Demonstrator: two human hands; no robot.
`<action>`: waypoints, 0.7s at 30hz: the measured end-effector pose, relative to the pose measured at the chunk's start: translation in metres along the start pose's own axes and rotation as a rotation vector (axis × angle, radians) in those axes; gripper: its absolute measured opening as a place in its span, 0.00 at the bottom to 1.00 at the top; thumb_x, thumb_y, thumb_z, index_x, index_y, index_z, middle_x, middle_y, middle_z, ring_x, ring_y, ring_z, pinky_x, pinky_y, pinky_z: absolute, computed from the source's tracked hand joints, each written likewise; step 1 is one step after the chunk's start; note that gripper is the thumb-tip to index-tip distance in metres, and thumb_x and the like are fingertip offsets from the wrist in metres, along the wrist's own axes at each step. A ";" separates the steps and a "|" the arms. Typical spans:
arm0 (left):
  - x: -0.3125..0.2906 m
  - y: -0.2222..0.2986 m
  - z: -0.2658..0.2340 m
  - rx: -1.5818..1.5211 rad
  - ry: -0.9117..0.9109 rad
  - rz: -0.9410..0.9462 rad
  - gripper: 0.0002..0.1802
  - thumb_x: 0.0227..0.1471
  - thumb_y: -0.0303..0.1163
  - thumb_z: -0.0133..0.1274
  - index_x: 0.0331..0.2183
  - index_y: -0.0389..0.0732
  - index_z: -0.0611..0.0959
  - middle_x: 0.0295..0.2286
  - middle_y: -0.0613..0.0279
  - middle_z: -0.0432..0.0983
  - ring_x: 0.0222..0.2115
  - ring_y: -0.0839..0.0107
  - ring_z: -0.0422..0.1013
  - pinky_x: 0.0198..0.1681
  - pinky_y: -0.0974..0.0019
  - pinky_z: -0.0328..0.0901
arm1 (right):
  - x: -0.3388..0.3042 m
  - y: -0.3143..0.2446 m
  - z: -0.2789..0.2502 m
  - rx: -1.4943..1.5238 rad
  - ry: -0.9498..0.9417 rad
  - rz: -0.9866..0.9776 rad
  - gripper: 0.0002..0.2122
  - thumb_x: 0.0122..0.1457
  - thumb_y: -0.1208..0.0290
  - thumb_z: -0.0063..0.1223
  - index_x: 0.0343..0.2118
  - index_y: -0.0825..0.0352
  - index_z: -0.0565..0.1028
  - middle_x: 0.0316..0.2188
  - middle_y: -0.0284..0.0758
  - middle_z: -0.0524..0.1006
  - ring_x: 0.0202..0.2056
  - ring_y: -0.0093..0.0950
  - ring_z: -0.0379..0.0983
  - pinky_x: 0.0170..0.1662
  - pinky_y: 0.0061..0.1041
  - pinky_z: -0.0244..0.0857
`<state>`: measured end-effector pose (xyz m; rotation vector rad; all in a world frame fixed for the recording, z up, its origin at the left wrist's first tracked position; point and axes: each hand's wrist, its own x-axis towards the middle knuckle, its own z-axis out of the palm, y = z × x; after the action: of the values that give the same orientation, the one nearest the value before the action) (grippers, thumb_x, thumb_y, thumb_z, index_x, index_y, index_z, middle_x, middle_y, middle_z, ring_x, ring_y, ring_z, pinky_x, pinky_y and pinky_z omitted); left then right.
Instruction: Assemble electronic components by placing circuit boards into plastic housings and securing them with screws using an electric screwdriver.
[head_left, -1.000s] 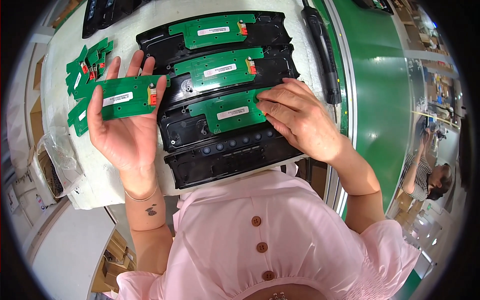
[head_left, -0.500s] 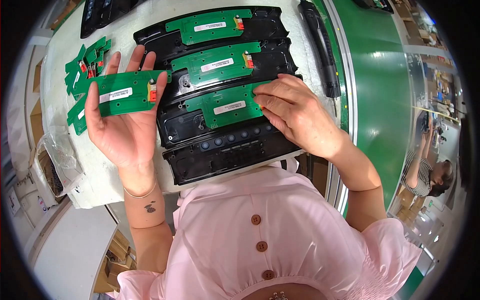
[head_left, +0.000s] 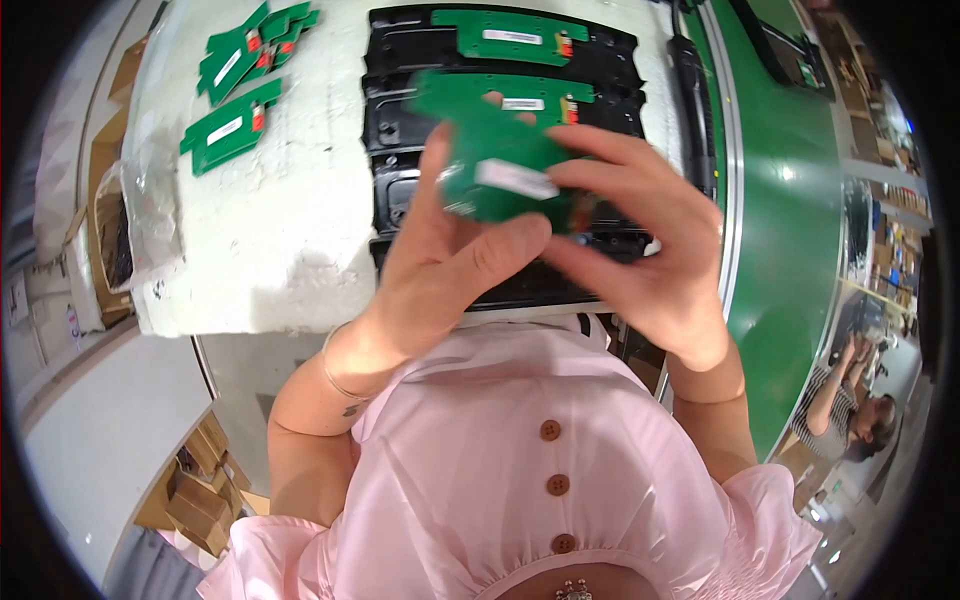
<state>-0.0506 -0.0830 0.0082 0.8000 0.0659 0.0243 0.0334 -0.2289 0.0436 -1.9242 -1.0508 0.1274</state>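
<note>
My left hand holds a green circuit board with a white label, its thumb at the near edge. Motion blurs the board. My right hand meets its right end, fingers above and thumb below. Both hands are over a stack of curved black plastic panels. On the farthest panel lies a green circuit board with a red-and-yellow connector. Another circuit board on the second panel is partly covered by the held one. My hands and the held board hide most of the nearer panels.
Several loose circuit boards lie piled at the far left, with a single circuit board nearer. A black powered screwdriver lies right of the panels. A clear plastic bag hangs at the table's left edge. Another person sits far right.
My left hand has brought its circuit board rightward over the panels. My right hand has left the board on the third panel and now grips the held one. The view has shifted.
</note>
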 end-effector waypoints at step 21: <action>0.003 0.042 -0.115 1.792 0.303 0.452 0.05 0.43 0.25 0.54 0.27 0.36 0.79 0.24 0.59 0.72 0.22 0.67 0.66 0.26 0.71 0.61 | -0.067 0.009 -0.013 -0.461 -0.312 -0.074 0.19 0.30 0.77 0.61 0.31 0.70 0.73 0.41 0.38 0.70 0.43 0.36 0.65 0.44 0.33 0.62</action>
<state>-0.0555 0.0289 -0.0415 2.5876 0.1984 0.5803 0.0024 -0.2871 0.0240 -2.3240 -1.4558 0.1576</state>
